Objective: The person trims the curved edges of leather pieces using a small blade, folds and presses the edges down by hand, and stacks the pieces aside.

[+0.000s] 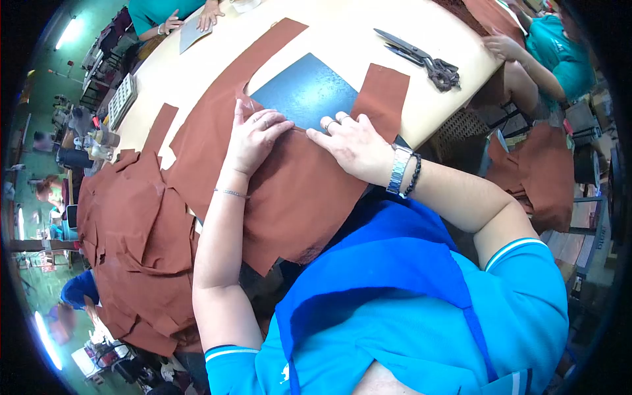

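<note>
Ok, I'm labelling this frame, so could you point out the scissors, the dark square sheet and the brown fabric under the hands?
Scissors (426, 60): head view, where blades meet handles.
Dark square sheet (304, 91): head view, middle of its exposed surface.
Brown fabric (303, 191): head view, between the forearms.

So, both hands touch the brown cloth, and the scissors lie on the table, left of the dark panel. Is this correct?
Not quite: the head view shows the scissors on the table, right of the dark panel, not left. The left hand and right hand do touch the brown cloth.
</note>
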`<state>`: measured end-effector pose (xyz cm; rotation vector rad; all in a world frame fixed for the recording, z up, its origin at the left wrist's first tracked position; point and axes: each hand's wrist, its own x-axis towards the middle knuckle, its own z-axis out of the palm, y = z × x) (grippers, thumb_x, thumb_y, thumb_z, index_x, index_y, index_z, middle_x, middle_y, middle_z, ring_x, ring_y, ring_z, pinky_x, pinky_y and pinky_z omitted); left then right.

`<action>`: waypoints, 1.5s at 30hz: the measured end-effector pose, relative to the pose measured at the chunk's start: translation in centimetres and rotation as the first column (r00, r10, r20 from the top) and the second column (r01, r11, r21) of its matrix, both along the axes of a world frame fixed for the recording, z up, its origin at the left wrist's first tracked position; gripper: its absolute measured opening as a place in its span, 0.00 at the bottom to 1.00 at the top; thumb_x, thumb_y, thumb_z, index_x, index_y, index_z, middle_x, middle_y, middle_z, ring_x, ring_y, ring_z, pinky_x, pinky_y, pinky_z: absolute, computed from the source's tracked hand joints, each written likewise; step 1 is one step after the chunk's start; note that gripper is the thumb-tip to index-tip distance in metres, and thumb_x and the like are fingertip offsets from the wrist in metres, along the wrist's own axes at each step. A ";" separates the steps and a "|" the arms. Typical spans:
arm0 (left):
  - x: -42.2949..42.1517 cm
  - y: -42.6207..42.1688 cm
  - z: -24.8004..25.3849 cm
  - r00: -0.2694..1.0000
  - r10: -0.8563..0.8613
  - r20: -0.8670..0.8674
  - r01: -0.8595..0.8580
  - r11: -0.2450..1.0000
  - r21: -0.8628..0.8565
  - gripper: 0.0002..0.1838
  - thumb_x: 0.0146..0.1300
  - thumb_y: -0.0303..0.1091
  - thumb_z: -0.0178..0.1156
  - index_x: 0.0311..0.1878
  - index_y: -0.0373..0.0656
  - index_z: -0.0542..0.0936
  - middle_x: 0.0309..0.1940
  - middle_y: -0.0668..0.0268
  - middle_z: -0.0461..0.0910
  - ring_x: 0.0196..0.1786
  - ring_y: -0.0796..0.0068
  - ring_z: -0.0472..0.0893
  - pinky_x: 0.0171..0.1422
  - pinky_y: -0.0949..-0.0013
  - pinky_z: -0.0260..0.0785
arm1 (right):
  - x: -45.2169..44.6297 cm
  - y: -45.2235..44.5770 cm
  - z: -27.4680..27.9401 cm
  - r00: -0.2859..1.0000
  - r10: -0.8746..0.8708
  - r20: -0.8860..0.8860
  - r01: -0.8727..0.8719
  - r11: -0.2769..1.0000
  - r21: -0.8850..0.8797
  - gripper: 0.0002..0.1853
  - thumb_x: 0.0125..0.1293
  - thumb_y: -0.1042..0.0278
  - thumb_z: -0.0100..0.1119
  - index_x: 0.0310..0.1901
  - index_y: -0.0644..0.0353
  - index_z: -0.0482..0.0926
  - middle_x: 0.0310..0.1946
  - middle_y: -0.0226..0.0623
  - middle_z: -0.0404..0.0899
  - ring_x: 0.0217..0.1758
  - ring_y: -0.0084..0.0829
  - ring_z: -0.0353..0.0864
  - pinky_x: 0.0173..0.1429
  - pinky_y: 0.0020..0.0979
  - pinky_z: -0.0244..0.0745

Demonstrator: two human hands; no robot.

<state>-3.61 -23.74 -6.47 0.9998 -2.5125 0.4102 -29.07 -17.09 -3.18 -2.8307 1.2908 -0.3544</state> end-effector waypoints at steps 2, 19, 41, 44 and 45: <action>0.0 -0.1 0.0 0.999 0.038 -0.007 -0.038 0.999 0.007 0.11 0.60 0.34 0.63 0.42 0.65 0.87 0.44 0.83 0.84 0.54 0.81 0.82 0.76 0.34 0.51 | 0.6 -0.4 0.3 0.999 -0.012 -0.029 0.014 0.999 0.052 0.27 0.66 0.71 0.45 0.68 0.53 0.71 0.51 0.39 0.75 0.52 0.37 0.74 0.47 0.43 0.68; 6.5 1.4 0.6 0.879 0.463 -0.117 -0.365 0.810 0.458 0.29 0.71 0.53 0.56 0.70 0.54 0.68 0.76 0.58 0.59 0.79 0.54 0.56 0.78 0.32 0.43 | -3.6 3.1 2.2 0.972 0.022 0.232 -0.072 0.975 0.211 0.07 0.63 0.66 0.62 0.39 0.54 0.75 0.41 0.36 0.79 0.47 0.37 0.81 0.45 0.41 0.70; -5.8 16.6 4.4 0.925 0.375 -0.059 -0.316 0.847 0.427 0.38 0.61 0.61 0.63 0.66 0.44 0.73 0.65 0.52 0.71 0.68 0.53 0.69 0.71 0.42 0.57 | -1.2 -6.2 -0.1 0.923 0.139 0.358 -0.139 0.990 -0.025 0.12 0.63 0.72 0.62 0.48 0.59 0.79 0.46 0.43 0.81 0.54 0.46 0.80 0.59 0.41 0.77; -5.2 11.5 3.4 0.852 0.423 -0.308 -0.324 0.889 0.325 0.28 0.64 0.43 0.64 0.65 0.43 0.74 0.59 0.54 0.75 0.62 0.53 0.74 0.65 0.54 0.65 | -0.2 -5.3 -1.5 0.857 0.213 0.469 -0.221 0.975 -0.038 0.13 0.63 0.74 0.61 0.50 0.60 0.79 0.48 0.45 0.81 0.55 0.45 0.80 0.61 0.40 0.76; -4.6 9.7 2.4 0.833 0.418 -0.363 -0.277 0.882 0.380 0.24 0.64 0.40 0.64 0.63 0.43 0.76 0.56 0.55 0.77 0.58 0.55 0.77 0.61 0.56 0.68 | 0.0 -4.9 -1.5 0.852 0.226 0.472 -0.226 0.972 -0.058 0.14 0.63 0.75 0.61 0.51 0.62 0.80 0.49 0.46 0.82 0.55 0.45 0.80 0.62 0.40 0.75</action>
